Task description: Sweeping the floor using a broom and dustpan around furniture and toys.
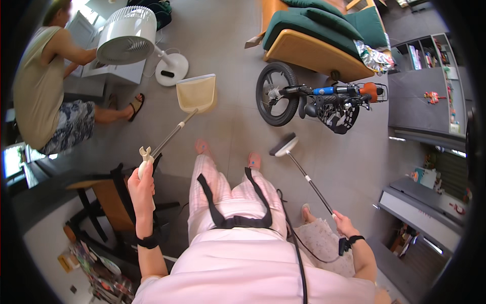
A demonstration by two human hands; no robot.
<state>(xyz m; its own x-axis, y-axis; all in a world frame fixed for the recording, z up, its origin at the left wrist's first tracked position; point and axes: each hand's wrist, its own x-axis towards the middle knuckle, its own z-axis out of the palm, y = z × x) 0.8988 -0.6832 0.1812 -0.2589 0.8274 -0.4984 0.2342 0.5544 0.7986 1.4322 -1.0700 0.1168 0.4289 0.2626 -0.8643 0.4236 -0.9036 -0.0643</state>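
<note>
My left hand (pixel 142 190) grips the cream handle of a long-handled dustpan (pixel 196 93). The pan's mouth faces away from me, and its metal shaft slants back towards my body. A clip (pixel 145 153) for a broom sticks out near the top of that handle. Off to my right, my right hand (pixel 344 224) is closed around the upper shaft of a broom (pixel 285 145) with a white head and dark bristles. The broom head is close to the floor, short of the bike's front wheel; whether it touches is hard to tell. Both wrists carry black straps.
A small folding bike (pixel 322 97) stands before a wooden sofa (pixel 319 49) with green cushions. A white fan (pixel 127 34) stands ahead left, beside a seated person (pixel 45 83). Another person's foot (pixel 306 212) shows by my right leg. Chairs (pixel 110 201) crowd my left; cabinets (pixel 421 98) line the right.
</note>
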